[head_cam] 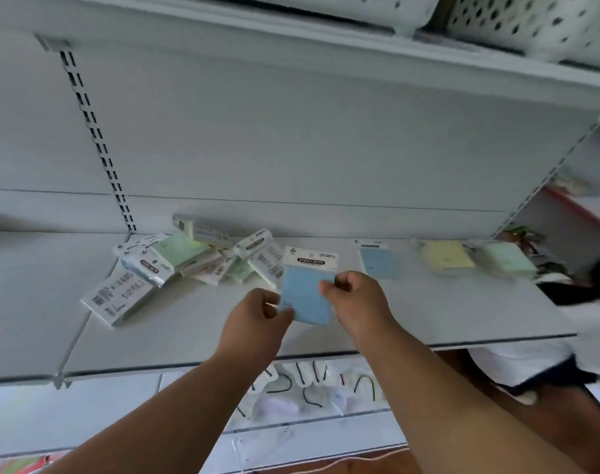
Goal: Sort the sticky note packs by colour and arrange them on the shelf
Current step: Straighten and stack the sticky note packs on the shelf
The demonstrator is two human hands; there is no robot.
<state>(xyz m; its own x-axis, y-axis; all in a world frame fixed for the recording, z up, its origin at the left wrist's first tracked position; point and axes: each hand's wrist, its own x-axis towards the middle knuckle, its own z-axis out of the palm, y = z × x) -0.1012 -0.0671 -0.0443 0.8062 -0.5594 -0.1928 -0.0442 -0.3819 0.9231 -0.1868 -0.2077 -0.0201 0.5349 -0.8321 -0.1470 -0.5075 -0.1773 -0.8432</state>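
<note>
Both hands pinched blue pack above shelf front: left hand at lower-left corner, right hand at right edge. Unsorted pile lay left of pack; blue, yellow, green packs to its right.

Both arms come up from the bottom of the view, bare forearms angled in toward each other so the 2 hands meet at the blue sticky note pack, which they hold up between them. The left hand sits at the pack's lower left corner, thumb on the front face and fingers curled behind, pinching it. The right hand is on the pack's right edge, a bit higher than the left, knuckles up and fingers curled in, thumb and fingertips pinching the edge. Both wrists look pretty straight.
</note>
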